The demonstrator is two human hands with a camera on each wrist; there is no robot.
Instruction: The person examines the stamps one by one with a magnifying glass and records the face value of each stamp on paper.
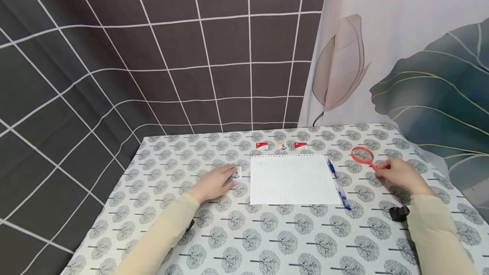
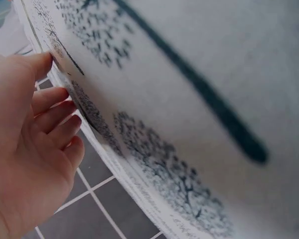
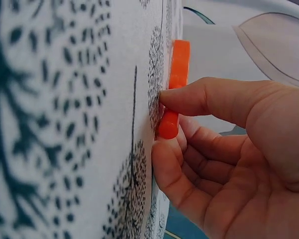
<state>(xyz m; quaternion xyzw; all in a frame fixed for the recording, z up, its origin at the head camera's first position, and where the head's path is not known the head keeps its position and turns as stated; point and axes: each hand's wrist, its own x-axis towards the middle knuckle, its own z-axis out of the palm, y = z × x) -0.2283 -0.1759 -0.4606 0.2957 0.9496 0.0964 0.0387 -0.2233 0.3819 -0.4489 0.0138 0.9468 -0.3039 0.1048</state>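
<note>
Two spots to watch: right of the paper (image 1: 294,181), maybe a twist of the orange magnifying glass (image 1: 369,163) from just a small pinch on its handle (image 1: 374,166) by the right hand (image 1: 401,175); left, maybe a nudge to the small card (image 1: 238,174) from the left hand (image 1: 214,182), hold hard to tell.

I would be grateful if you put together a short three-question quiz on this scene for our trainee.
1. Fill in the blank: the right hand holds a ____.
2. True or false: the blue pen lies along the right edge of the lined sheet.
3. How many red-and-white cards lie beyond the lined sheet: A) one, B) two, C) four?

Key: 1. magnifying glass; 2. true; 3. B.
</note>
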